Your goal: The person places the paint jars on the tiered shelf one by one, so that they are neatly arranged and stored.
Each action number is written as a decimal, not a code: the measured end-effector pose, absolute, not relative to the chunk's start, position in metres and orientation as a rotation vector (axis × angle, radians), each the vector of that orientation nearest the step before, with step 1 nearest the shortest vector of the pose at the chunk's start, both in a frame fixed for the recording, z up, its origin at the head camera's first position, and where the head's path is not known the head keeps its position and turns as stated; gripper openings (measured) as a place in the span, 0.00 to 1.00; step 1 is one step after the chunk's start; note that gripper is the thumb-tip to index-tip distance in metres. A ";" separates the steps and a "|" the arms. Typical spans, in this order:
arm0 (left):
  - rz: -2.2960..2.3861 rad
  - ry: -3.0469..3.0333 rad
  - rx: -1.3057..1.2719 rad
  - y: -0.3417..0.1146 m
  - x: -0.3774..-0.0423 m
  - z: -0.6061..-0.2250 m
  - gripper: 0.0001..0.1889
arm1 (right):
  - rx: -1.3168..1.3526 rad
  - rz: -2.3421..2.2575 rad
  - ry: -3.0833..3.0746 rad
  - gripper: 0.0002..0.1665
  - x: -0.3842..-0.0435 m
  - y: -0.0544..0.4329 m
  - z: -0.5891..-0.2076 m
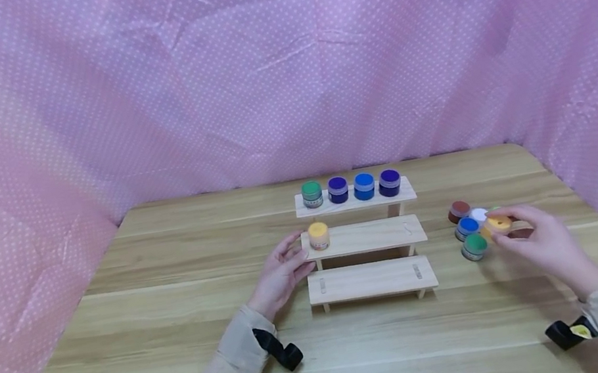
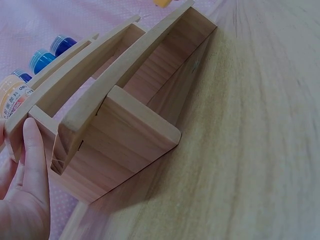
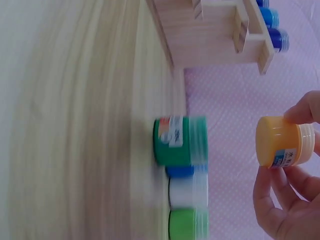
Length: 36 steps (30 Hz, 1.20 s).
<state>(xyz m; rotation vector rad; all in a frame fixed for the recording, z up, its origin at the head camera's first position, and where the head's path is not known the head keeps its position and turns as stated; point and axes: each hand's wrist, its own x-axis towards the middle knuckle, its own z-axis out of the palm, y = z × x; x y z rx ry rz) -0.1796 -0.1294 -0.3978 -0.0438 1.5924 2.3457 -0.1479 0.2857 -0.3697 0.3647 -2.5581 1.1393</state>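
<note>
My right hand (image 1: 543, 240) pinches a yellow-orange paint jar (image 3: 277, 142) between thumb and fingers, raised off the table beside the loose jars. At the left end of a three-tier wooden step rack (image 1: 372, 279), my left hand (image 1: 284, 272) holds the edge of the middle step, thumb and fingers on either side in the left wrist view. Just above those fingers, a yellow paint jar (image 1: 318, 236) stands on that step. On the top step stand a green jar (image 1: 312, 194), a blue jar (image 1: 364, 186) and two dark blue-violet jars (image 1: 338, 189).
Right of the rack, loose jars cluster on the wooden table (image 1: 124, 351): a brown-red one (image 1: 459, 211), a blue one (image 1: 466, 228), a dark green one (image 1: 474, 247), a white one (image 3: 188, 190) and a light green one (image 3: 188, 224). Pink dotted cloth (image 1: 257, 87) hangs around the table.
</note>
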 end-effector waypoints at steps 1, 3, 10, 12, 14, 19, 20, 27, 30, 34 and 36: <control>2.347 1.595 -0.043 -0.129 -0.180 -0.398 0.31 | 0.380 1.145 -2.546 0.19 -0.148 0.283 -0.370; 2.345 1.600 -0.048 -0.129 -0.180 -0.398 0.31 | 0.400 1.163 -2.533 0.19 -0.148 0.278 -0.369; 2.348 1.599 -0.056 -0.130 -0.177 -0.398 0.31 | 0.405 1.219 -2.519 0.20 -0.147 0.260 -0.370; 2.351 1.595 -0.041 -0.130 -0.177 -0.398 0.31 | 0.419 1.249 -2.503 0.20 -0.147 0.255 -0.370; 2.353 1.594 -0.026 -0.130 -0.177 -0.398 0.31 | 0.441 1.273 -2.486 0.20 -0.147 0.251 -0.371; 2.347 1.592 -0.029 -0.130 -0.178 -0.399 0.31 | 0.458 1.281 -2.502 0.19 -0.149 0.243 -0.372; 2.346 1.593 -0.031 -0.130 -0.178 -0.399 0.30 | 0.455 1.273 -2.513 0.19 -0.150 0.241 -0.372; 2.347 1.589 -0.021 -0.129 -0.179 -0.398 0.31 | 0.439 1.235 -2.562 0.20 -0.153 0.230 -0.368; 2.342 1.596 -0.022 -0.129 -0.179 -0.398 0.31 | 0.458 1.268 -2.545 0.21 -0.153 0.225 -0.368; 2.338 1.610 -0.034 -0.129 -0.179 -0.398 0.30 | 0.503 1.300 -2.523 0.20 -0.155 0.216 -0.367; 2.343 1.610 -0.040 -0.128 -0.178 -0.398 0.30 | 0.511 1.314 -2.539 0.20 -0.157 0.211 -0.365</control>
